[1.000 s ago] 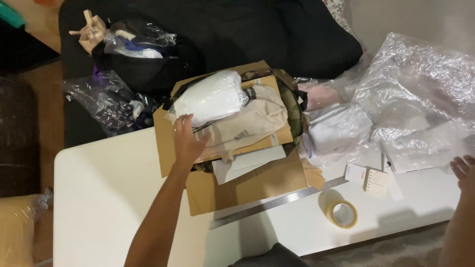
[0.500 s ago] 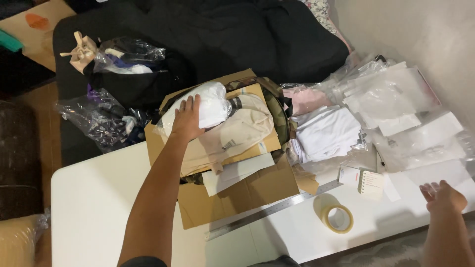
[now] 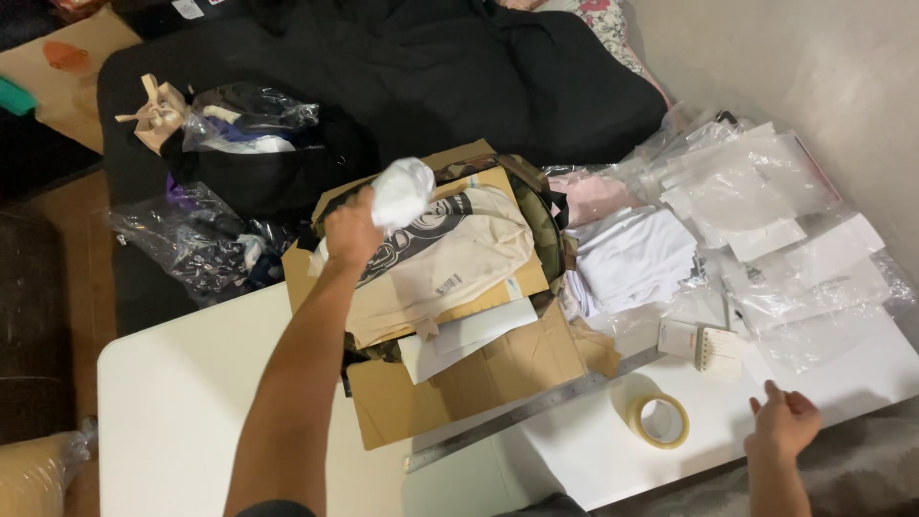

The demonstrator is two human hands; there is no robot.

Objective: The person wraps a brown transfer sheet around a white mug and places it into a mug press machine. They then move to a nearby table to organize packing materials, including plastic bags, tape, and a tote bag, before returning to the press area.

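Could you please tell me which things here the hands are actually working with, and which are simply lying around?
In hand:
left hand gripping the white bundle
cream printed bag beneath it, on the cardboard box
right hand open over the white table, holding nothing

Lying about:
tape roll
metal ruler
clear plastic bags
folded white garment
small notepad

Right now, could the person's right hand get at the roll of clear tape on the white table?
Probably yes. The right hand hovers open over the white table, just beside the roll of clear tape, with only bare tabletop between them.
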